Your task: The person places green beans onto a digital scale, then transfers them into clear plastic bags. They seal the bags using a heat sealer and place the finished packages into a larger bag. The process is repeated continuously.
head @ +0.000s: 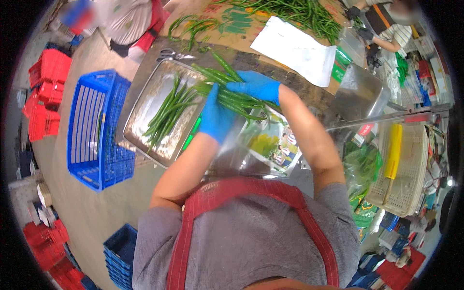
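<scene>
My left hand (pixel 218 117) and my right hand (pixel 255 86), both in blue gloves, are closed round one bunch of long green beans or peppers (pixel 237 99). They hold it over the right side of a metal tray (pixel 135 113). A smaller pile of the same green pods (pixel 170 114) lies in that tray. Green lit digits show beside the tray, next to my left wrist. Below my hands lies a printed plastic bag (pixel 268 141). Scissors (pixel 174 55) rest behind the tray's far edge.
A large heap of green pods (pixel 301 14) and a white sheet (pixel 297 50) lie on cardboard across the table. A blue crate (pixel 103 130) stands left; a cream basket (pixel 402 170) with a yellow-handled tool (pixel 394 152) is right. A co-worker's gloved hand (pixel 365 33) is far right.
</scene>
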Tool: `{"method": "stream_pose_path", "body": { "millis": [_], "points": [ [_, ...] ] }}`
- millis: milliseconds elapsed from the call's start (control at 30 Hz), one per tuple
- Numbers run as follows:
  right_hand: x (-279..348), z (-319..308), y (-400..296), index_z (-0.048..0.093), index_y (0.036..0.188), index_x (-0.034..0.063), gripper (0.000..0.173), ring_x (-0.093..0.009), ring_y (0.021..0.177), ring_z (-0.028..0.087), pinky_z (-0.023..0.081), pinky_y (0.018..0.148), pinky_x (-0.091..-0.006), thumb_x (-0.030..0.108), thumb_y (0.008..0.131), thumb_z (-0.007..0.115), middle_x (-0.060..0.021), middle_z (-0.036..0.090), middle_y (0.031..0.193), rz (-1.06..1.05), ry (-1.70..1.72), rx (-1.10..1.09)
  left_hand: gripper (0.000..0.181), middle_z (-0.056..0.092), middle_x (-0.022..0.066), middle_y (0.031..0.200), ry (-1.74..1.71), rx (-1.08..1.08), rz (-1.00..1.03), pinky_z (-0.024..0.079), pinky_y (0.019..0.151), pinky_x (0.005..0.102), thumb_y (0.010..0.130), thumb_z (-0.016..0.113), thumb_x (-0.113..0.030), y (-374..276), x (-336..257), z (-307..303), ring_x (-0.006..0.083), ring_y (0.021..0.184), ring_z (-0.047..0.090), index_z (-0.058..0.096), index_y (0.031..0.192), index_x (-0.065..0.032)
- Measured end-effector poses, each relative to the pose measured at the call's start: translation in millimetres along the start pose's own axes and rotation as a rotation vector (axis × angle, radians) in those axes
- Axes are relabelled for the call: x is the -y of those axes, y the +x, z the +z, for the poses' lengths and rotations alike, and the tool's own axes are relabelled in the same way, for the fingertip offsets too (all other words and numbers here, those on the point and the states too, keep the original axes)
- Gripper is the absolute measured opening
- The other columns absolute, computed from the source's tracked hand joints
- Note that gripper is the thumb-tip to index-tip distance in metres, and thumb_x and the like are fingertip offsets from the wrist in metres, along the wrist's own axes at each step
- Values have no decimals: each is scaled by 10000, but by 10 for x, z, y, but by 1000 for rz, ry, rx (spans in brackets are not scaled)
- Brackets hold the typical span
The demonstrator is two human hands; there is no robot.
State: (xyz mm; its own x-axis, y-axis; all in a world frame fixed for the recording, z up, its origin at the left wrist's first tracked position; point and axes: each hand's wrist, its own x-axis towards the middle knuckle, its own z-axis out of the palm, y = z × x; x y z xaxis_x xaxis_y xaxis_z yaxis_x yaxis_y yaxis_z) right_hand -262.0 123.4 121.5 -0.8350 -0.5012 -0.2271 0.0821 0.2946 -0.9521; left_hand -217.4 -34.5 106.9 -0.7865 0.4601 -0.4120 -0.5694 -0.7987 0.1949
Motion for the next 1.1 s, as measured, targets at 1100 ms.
{"method": "stream_pose_path", "body": {
  "millis": [1100],
  "points": [
    [337,1333,1441,575,1205,81,399,-350,1040,562,437,920,-434,225,834,602,-175,587,1144,-770,-867,234,343,558,154,1225,-474,-51,652,373,1018,436,954,472,-246,-722,-515,-1122,296,1120,515,517,1225,-39]
  ]
}}
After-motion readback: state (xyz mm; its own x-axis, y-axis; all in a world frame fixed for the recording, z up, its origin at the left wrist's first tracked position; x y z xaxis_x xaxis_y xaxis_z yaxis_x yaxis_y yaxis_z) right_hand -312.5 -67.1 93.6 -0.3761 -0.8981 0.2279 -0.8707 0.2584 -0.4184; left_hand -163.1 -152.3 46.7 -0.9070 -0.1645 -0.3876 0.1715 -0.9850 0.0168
